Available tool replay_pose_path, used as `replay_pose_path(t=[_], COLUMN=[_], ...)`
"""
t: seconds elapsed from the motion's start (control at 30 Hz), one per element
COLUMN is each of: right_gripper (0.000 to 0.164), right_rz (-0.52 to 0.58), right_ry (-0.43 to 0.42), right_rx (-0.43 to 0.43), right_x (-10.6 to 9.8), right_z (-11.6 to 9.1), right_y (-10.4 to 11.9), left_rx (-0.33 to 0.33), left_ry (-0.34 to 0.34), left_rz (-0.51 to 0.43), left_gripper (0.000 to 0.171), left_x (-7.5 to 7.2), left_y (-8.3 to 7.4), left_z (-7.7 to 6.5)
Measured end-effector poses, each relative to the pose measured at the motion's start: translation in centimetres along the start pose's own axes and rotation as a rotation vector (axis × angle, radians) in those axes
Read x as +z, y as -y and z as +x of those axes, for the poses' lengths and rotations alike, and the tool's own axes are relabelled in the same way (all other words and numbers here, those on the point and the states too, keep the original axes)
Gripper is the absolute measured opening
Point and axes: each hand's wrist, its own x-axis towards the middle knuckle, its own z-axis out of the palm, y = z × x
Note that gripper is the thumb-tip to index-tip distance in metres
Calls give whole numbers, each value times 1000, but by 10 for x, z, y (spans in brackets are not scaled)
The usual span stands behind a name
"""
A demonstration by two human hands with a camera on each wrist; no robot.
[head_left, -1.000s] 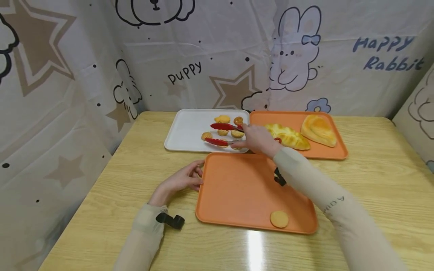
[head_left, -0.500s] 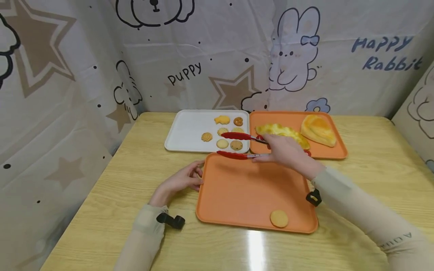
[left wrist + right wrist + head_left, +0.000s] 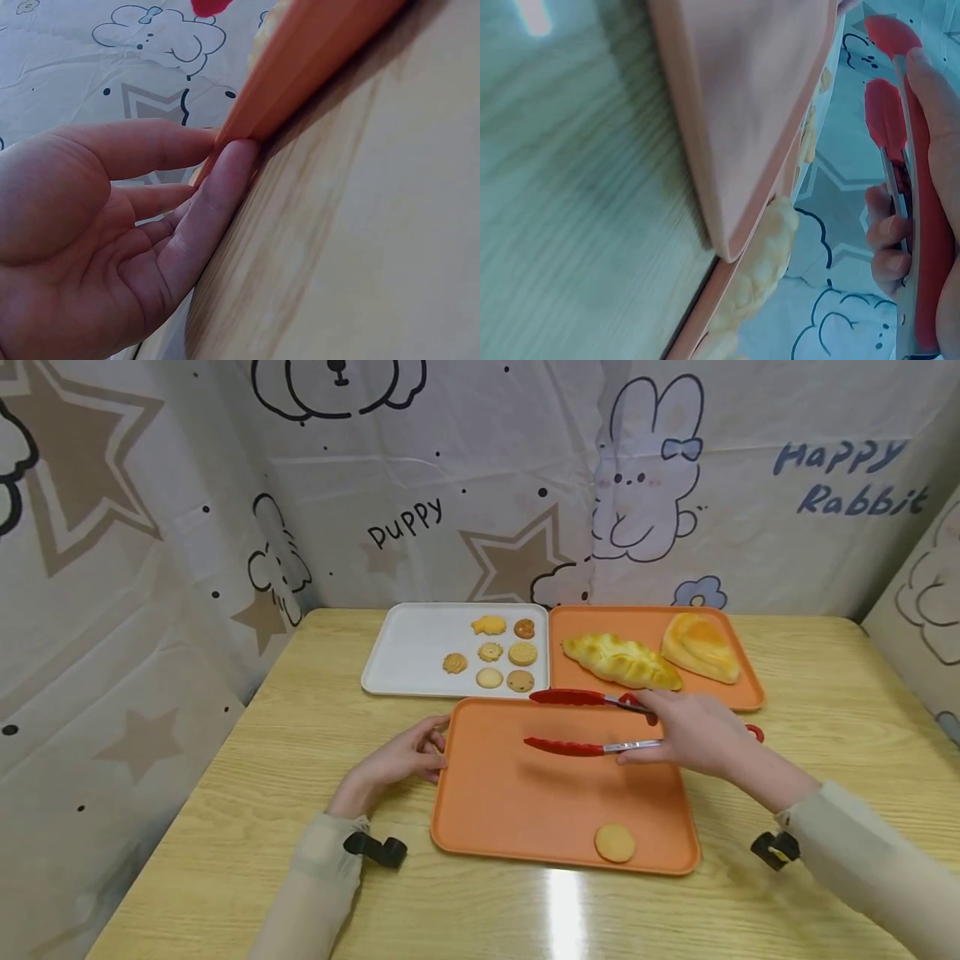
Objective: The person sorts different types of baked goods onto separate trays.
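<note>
My right hand [image 3: 693,733] holds red-tipped tongs [image 3: 564,747] over the near orange tray [image 3: 517,802]. The tongs' arms are spread with nothing between them; in the right wrist view, the fingers curl round the red handle [image 3: 928,247]. At the tray's left rim, my left hand [image 3: 393,756] holds the edge with its thumb and fingers, and the left wrist view has the fingertips [image 3: 236,154] right at the rim. One round cookie [image 3: 615,843] lies in the tray's near right part. A white tray [image 3: 412,652] behind bears several small cookies, among them a fish-shaped one [image 3: 489,625].
At the back right, a second orange tray [image 3: 750,697] holds a long braided bread [image 3: 621,662] and a folded, golden bread [image 3: 699,647]. It stands beside the white tray, both just behind the near tray. A printed cloth [image 3: 375,460] hangs behind the wooden table [image 3: 315,693].
My right hand has drawn the tongs from over the white tray to the right and nearer, to above the near orange tray. The left hand stays at the rim.
</note>
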Motion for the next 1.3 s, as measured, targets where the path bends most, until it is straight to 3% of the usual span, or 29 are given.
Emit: replay_pose_path(t=[0.3, 0.53, 0.7, 0.97, 1.13, 1.3], right_gripper=[65, 68, 66, 63, 63, 59], right_rz=[20, 26, 22, 32, 70, 97], right_ry=[24, 18, 34, 12, 67, 61], right_rx=[2, -98, -105, -131, -121, -118], right_x=[-9, -15, -18, -9, -4, 2], right_z=[-34, -63, -82, -110, -119, -125], right_y=[-5, -10, -12, -18, -24, -26], left_rx=[1, -12, -26, -22, -22, -21], left_ry=[5, 0, -6, -2, 0, 5], left_rz=[-4, -4, -5, -1, -16, -22], left_gripper=[70, 70, 70, 70, 71, 72], left_x=[1, 1, 1, 0, 0, 1], left_y=[0, -1, -1, -2, -3, -3], left_z=[0, -1, -1, 0, 0, 1])
